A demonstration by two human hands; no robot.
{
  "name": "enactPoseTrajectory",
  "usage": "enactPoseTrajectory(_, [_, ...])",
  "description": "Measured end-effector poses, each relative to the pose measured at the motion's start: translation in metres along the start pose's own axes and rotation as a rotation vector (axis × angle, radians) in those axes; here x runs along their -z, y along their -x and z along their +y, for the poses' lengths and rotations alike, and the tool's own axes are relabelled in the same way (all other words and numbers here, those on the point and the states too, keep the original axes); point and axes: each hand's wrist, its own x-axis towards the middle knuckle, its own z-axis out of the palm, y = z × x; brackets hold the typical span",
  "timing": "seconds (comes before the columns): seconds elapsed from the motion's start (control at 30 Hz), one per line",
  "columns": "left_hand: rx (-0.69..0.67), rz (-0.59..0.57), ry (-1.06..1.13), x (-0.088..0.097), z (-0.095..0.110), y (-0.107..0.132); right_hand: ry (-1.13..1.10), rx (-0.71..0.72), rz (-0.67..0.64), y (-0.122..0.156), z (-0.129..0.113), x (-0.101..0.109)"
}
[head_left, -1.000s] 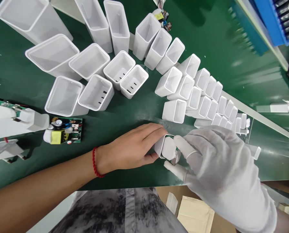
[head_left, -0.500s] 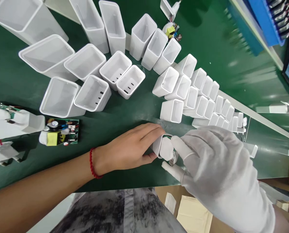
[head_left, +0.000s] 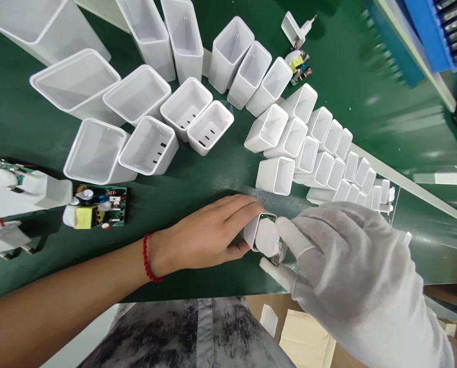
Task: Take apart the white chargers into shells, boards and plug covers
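Observation:
My bare left hand point(head_left: 209, 235), with a red cord at the wrist, curls around a small white plastic adapter housing point(head_left: 251, 234) lying at the table's near side. The housing's open end faces right. Out of that end shows a circuit board, partly inside, covered by a white pad point(head_left: 267, 237); a strip of green board shows at the top edge. My right hand point(head_left: 336, 271), in a white glove, pinches the board's outer end between thumb and forefinger. The glove hides some of the board, and my left fingers cover much of the housing.
Rows of open white housings point(head_left: 213, 125) stand across the green table point(head_left: 221, 174). At left lie a loose circuit board point(head_left: 100, 207) and white plug parts point(head_left: 48, 189). Another plug piece point(head_left: 293, 30) wired to a board lies at the back. A blue tray point(head_left: 430, 38) sits upper right; cardboard point(head_left: 307, 337) is below.
The view has shifted slightly, so the far housings and plug piece appear farther right. Both hands keep their hold, with little visible movement of the board in the housing.

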Motion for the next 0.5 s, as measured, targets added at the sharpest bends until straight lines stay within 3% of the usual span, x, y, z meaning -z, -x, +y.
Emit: enactPoseTrajectory(0.5, [-0.003, -0.017, 0.015, 0.0009, -0.0008, -0.0016, -0.001, 0.043, -0.018, 0.0009, 0.0017, -0.0056])
